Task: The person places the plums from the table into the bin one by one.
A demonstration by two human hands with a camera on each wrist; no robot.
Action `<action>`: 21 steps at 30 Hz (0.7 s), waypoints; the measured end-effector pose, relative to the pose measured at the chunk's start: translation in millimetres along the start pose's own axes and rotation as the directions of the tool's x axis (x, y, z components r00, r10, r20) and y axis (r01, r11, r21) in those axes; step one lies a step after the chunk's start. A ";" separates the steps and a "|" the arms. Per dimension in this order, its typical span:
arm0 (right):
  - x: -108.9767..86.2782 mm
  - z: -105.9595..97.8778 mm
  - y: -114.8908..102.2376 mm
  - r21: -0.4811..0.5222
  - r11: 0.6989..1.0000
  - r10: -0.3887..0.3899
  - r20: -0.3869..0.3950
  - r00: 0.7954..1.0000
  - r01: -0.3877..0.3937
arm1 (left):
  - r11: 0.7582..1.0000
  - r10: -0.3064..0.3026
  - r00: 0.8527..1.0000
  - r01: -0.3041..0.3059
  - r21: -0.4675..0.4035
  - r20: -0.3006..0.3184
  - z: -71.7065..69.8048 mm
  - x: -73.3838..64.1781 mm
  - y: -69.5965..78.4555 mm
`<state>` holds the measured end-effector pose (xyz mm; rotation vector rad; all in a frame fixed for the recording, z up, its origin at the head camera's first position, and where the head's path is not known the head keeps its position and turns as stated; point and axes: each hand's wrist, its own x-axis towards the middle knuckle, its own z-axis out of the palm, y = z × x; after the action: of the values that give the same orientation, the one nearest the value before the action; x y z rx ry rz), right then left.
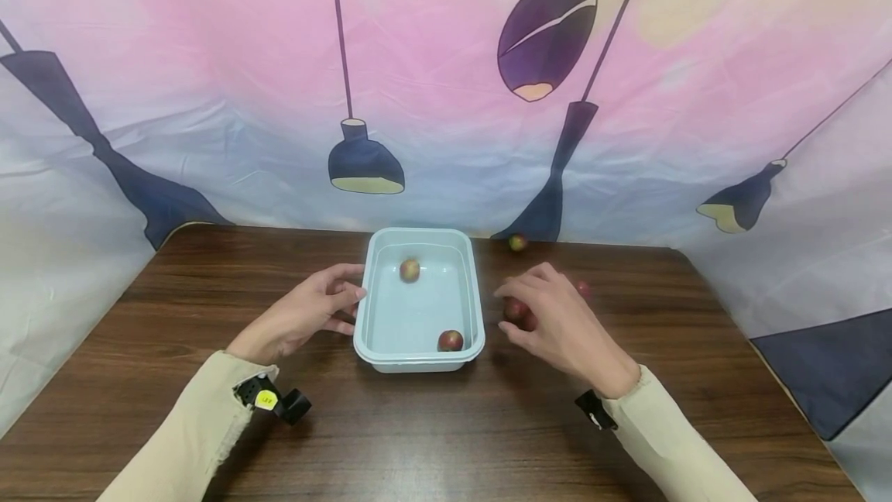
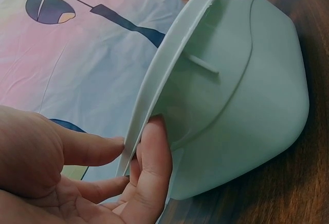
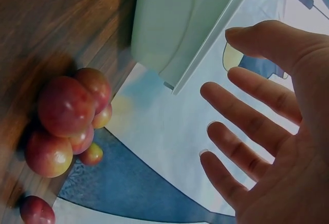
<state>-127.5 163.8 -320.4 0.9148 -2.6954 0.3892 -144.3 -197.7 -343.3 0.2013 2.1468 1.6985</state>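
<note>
My left hand pinches the left rim of a pale blue plastic tub. In the left wrist view, the thumb lies on the upper side of the tub's rim, with curled fingers below it. Inside the tub are two small red-yellow plums, one plum toward the back and another plum in the front right corner. Right of the tub, my right hand hovers over several plums and partly hides them in the head view. The right wrist view shows its fingers spread, touching no fruit.
A brown wood-grain table bears everything. One plum lies at the table's back edge, and a redder one is just beyond the right hand. Behind the table hangs a pastel cloth printed with lamps.
</note>
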 end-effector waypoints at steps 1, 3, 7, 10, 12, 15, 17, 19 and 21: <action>-0.9 0.0 0.7 -0.001 1.000 0.003 -0.001 1.000 -0.003 | 1.000 0.000 1.000 0.000 0.002 0.000 0.0 -0.1 0.1; -2.4 -0.2 2.2 -0.001 1.000 0.006 -0.007 1.000 -0.006 | 1.000 -0.001 1.000 0.001 0.004 0.000 -0.1 -0.2 0.1; -5.1 -0.1 5.4 0.010 1.000 -0.001 -0.021 1.000 0.002 | 1.000 -0.003 1.000 0.003 0.005 0.002 -0.4 0.0 0.0; -7.3 0.2 7.8 0.019 1.000 -0.007 -0.027 1.000 0.007 | 1.000 -0.004 1.000 0.004 0.003 0.002 -0.7 0.5 -0.3; -9.0 0.3 9.4 0.022 1.000 -0.003 -0.024 1.000 0.004 | 1.000 -0.004 1.000 0.004 0.002 0.002 -0.7 0.7 -0.4; -12.0 0.5 11.7 0.026 1.000 0.010 -0.021 1.000 -0.009 | 1.000 -0.003 1.000 0.003 0.002 0.002 -0.6 0.6 -0.3; -13.9 1.0 13.2 0.027 1.000 0.015 -0.022 1.000 -0.015 | 1.000 0.000 1.000 0.000 -0.005 0.006 -0.4 0.4 -0.2; -15.8 1.7 14.4 0.029 0.999 0.019 -0.024 1.000 -0.018 | 1.000 0.004 1.000 -0.004 -0.011 0.010 -0.4 0.2 -0.2; -17.8 2.7 15.6 0.031 0.999 0.022 -0.025 0.999 -0.021 | 1.000 0.005 1.000 -0.005 -0.019 0.015 -0.4 0.1 -0.3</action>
<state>-124.0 184.7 -331.4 0.8839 -2.6855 0.4450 -144.4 -198.2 -343.5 0.2134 2.1209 1.7137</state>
